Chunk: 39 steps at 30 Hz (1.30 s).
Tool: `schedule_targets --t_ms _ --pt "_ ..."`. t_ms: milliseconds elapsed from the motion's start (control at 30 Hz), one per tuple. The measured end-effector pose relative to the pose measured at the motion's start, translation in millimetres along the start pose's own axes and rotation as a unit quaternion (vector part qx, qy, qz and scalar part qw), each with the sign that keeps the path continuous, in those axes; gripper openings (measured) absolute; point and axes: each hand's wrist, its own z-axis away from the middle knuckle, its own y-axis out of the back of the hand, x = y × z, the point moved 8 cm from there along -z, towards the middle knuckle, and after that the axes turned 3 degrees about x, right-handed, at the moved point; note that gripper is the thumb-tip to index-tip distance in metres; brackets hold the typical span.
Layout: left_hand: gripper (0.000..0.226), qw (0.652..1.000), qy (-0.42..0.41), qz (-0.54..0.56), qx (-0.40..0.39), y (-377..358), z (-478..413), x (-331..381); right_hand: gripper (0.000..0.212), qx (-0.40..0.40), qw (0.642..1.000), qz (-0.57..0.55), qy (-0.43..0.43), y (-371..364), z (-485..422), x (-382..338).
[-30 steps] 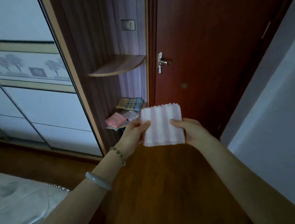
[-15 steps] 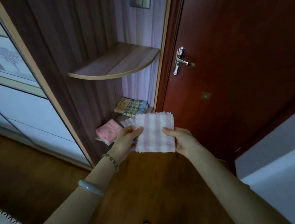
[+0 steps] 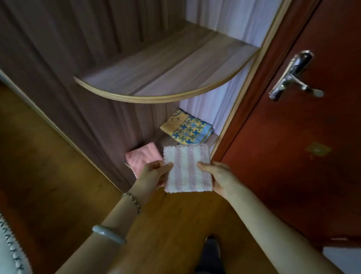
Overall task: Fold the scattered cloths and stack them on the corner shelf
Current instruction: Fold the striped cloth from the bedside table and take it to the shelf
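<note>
**A:** What is cut off or hard to make out?

**B:** The red door [image 3: 301,173] is cropped by the right and top edges. Under the curved upper shelf [image 3: 172,75], the lower corner shelf [image 3: 167,140] is mostly covered by cloths, and its rim cannot be traced. A dark shape [image 3: 209,255] at the near edge cannot be identified.

**A:** And the striped cloth?

**B:** The folded pink-and-white striped cloth [image 3: 186,169] is held in front of the lower shelf. It is nearly square, so no long axis can be told, and its stripes run near to far. Its left edge is pinched by the left hand [image 3: 154,175] and its right edge by the right hand [image 3: 220,176]. The pink cloth [image 3: 144,157] is partly hidden behind the left hand. The yellow-blue patterned cloth [image 3: 187,129] is seen farther back.
</note>
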Motion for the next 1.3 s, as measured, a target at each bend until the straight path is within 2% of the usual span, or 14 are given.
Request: schedule_targets --t_ms 200,367,533,667,733,767,833,933,1000,1200,1300 --pt "0.021 0.995 0.02 0.014 0.098 -6 -66 -26 0.027 -0.059 0.995 0.065 -0.054 7 -96 -5" --pt "0.024 0.99 0.038 0.01 0.134 -14 -120 -54 0.019 -0.082 0.989 0.106 -0.069 14 -165 2" --pt "0.016 0.986 0.031 -0.024 0.165 0 -187 -84 0.027 -0.069 0.98 0.186 -0.014 12 -257 22" --pt "0.022 0.976 -0.015 -0.074 0.205 20 -251 -106 0.032 -0.058 0.949 0.29 0.107 -1 -337 32" --pt "0.025 0.964 -0.039 -0.133 0.228 31 -277 -122 0.044 -0.059 0.921 0.345 0.173 -11 -363 37" --pt "0.027 0.955 -0.052 -0.169 0.24 35 -287 -128 0.044 -0.066 0.906 0.366 0.202 -16 -372 39" --pt "0.028 0.93 -0.078 -0.255 0.252 38 -304 -143 0.031 -0.073 0.876 0.411 0.242 -20 -389 51" --pt "0.031 0.89 -0.118 -0.338 0.282 38 -314 -146 0.046 -0.073 0.847 0.436 0.295 -23 -402 53" --pt "0.031 0.873 -0.144 -0.361 0.294 35 -315 -142 0.045 -0.078 0.83 0.457 0.311 -22 -404 51" --pt "0.041 0.833 -0.267 -0.366 0.317 27 -303 -136 0.035 -0.11 0.839 0.452 0.283 -22 -405 50" --pt "0.055 0.82 -0.29 -0.372 0.324 26 -298 -134 0.034 -0.105 0.838 0.443 0.3 -21 -404 45"
